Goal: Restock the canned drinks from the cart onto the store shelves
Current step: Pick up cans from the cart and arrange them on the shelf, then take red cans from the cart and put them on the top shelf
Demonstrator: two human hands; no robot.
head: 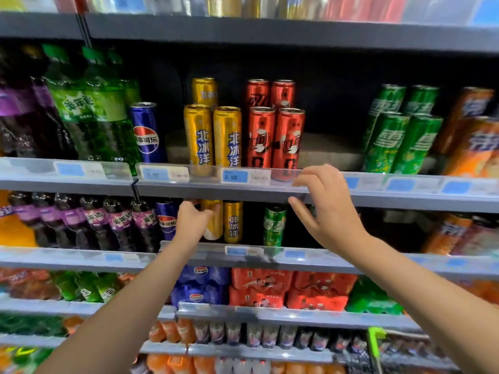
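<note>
Gold can (212, 221), upright on the lower can shelf (297, 259), gripped by left hand (192, 222) with fingers curled round its left side; just beside a second gold can (233, 222) to the right. Right hand (325, 205) spread and relaxed, holding nothing, fingertips near the front rail of the upper can shelf (243, 188).

Lower can shelf: one blue can (167, 220), two gold, one green can (274, 225), then a dark gap to the right. Upper can shelf: one blue (148, 132), three gold visible (213, 136), four red (275, 139), four green (399, 136), orange cans (469, 141) at far right, too blurred to count; bare space between red and green.

Bottles: green (91, 103) and purple (19, 117) at upper left, a row of about six purple (94, 222) at lower left. Multipacks (259, 288) in blue, red and green on the shelf below.

Progress, as judged: placement under way on the lower shelf, both can rows only thinly filled, so most of the restocking probably left. Cart not in view; remaining stock unknown.
</note>
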